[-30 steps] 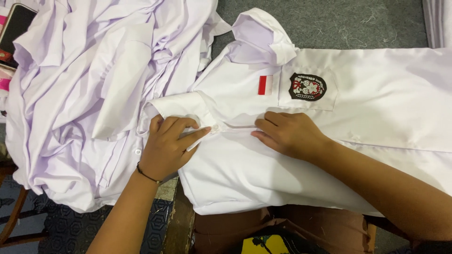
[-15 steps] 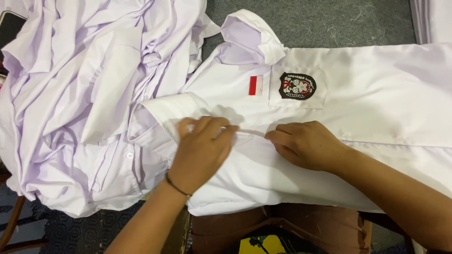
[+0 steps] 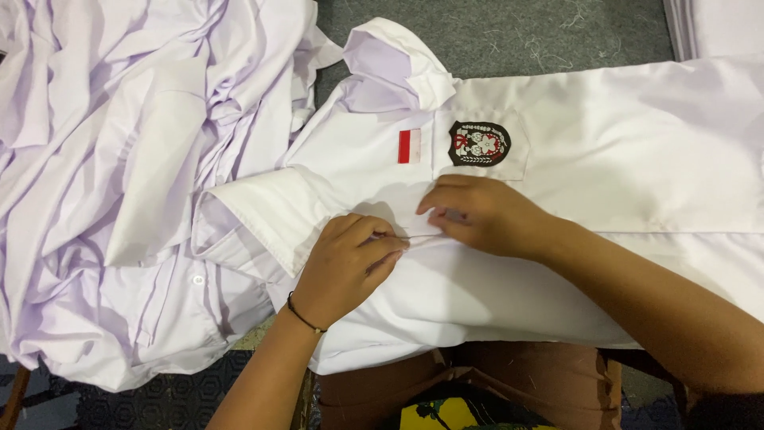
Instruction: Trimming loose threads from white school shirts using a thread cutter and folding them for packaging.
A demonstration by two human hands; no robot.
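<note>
Pinched shut, left hand (image 3: pixel 350 259) grip on the front placket of the white shirt (image 3: pixel 605 159); right hand (image 3: pixel 485 215) fingers pressed flat just beside, shirt spread across the lap. Buttoning step apparently; calls for steady alignment. Heaped shirts (image 3: pixel 119 183) leftward.

Light: bright, even, from overhead; white shirt (image 3: pixel 605 159) close to overexposed.
Shadows: soft, short, under left hand (image 3: pixel 344 267) and right hand (image 3: pixel 485 215).
Focus: sharp centre; fabric folds readable.
Blur: slight softness at lower edge.
Glare: none.
</note>
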